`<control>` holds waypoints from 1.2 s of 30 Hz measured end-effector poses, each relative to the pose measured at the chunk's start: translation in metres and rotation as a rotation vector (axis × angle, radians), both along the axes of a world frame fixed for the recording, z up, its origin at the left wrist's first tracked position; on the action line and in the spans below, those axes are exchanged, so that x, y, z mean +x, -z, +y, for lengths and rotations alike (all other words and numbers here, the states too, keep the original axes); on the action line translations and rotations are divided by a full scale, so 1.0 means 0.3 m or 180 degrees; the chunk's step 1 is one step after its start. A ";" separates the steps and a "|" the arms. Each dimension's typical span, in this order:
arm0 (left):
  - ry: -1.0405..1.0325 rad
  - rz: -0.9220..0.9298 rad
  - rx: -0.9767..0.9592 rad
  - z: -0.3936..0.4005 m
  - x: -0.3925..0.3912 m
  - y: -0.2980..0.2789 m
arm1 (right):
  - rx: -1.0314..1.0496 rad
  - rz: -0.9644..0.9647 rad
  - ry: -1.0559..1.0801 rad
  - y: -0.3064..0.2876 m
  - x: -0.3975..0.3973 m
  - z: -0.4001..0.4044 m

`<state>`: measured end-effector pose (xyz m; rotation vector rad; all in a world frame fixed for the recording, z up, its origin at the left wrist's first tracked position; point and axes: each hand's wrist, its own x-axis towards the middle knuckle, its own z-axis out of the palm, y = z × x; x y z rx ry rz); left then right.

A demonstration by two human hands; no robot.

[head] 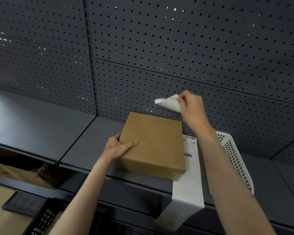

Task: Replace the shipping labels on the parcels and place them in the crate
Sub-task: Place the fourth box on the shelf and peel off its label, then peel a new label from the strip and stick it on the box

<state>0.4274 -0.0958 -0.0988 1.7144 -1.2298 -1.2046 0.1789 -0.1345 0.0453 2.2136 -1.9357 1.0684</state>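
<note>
Fingers pinching blank label, barcoded strip

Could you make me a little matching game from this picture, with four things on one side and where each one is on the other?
Things:
1. cardboard box
2. peeled white label
3. label strip
4. white basket

Places:
A. pinched in the right hand, raised above the box
B. far right on the shelf
C. on the shelf, steadied by the left hand
D. draped over the shelf's front edge

Pairs: 1-C, 2-A, 3-D, 4-B
</note>
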 end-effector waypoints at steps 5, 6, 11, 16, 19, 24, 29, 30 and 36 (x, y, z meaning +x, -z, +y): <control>0.0007 0.0057 -0.0002 0.001 0.019 -0.005 | -0.0141 -0.0725 0.0140 -0.040 -0.141 0.088; -0.0002 0.0071 -0.0009 0.001 0.024 -0.004 | -0.0156 -0.0857 0.0185 -0.034 -0.179 0.118; -0.0086 0.0040 -0.0015 0.004 0.029 -0.003 | -0.0148 -0.0770 0.0553 0.045 -0.395 0.285; -0.0104 -0.0026 -0.0043 0.005 0.027 0.007 | -0.0158 -0.0050 0.0693 0.170 -0.553 0.404; -0.0091 -0.0016 -0.0060 0.000 0.025 0.003 | 0.0087 0.0599 0.0576 0.278 -0.586 0.430; -0.0039 0.0082 -0.0144 0.008 -0.010 -0.010 | 0.0693 0.1231 0.0497 0.402 -0.577 0.426; -0.0058 0.0233 -0.0150 0.023 -0.035 -0.020 | 0.1466 0.1338 0.0434 0.461 -0.584 0.405; -0.0065 0.0245 -0.0156 0.026 -0.036 -0.024 | 0.1562 0.1317 0.0396 0.470 -0.582 0.405; -0.0107 0.0261 -0.0167 0.036 -0.039 -0.030 | 0.1925 0.0874 0.0131 0.504 -0.622 0.394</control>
